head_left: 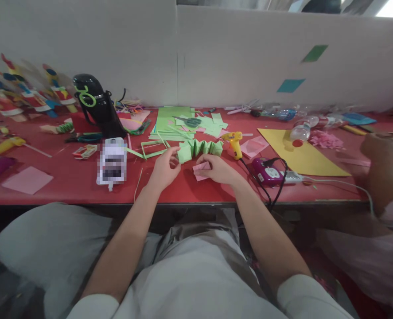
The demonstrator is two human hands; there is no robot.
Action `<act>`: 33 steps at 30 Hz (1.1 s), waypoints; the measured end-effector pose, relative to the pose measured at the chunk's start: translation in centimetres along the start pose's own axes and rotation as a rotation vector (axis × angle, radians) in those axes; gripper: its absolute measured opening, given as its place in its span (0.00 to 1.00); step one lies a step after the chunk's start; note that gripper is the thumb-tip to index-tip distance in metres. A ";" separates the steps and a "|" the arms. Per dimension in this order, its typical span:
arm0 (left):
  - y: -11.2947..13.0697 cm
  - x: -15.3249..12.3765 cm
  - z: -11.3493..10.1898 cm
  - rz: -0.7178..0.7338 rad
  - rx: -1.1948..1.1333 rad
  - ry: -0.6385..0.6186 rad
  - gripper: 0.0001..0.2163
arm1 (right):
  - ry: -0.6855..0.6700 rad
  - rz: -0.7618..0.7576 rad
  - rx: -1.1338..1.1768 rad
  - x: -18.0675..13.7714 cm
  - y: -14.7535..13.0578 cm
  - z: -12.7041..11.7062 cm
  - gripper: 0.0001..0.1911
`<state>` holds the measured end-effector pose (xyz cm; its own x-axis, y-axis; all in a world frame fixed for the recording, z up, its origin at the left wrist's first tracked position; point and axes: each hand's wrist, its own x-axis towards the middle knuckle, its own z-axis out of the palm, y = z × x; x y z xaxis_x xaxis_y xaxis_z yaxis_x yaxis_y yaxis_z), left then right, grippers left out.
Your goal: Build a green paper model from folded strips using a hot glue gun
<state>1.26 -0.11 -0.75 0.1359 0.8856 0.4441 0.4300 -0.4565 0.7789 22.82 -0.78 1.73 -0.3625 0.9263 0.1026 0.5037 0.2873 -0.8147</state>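
My right hand (216,169) rests on the red table (66,186) with its fingers closed on a small folded pink paper (200,169). My left hand (165,167) lies a little to the left, fingers curled, its fingertips near the left end of a green accordion-folded paper strip (199,148). That strip stretches across the table just behind both hands. I cannot make out anything inside the left hand.
A yellow glue gun (235,142) and a purple power strip (267,171) with a black cord lie right of my hands. Green sheets with scissors (188,120), a yellow sheet (302,155), a black bag (98,106), a glue bottle (112,161) and paper toys (33,95) surround them. Another person's arm (382,168) reaches in at right.
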 end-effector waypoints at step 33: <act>0.2 -0.3 -0.1 0.093 -0.018 -0.070 0.27 | 0.279 -0.210 0.235 3.9 1.6 2.7 0.13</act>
<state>1.26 -0.49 -0.70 0.2369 0.8427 0.4835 0.3965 -0.5382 0.7438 20.05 2.64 -0.73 -0.1961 0.8931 0.4048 0.2366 0.4437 -0.8644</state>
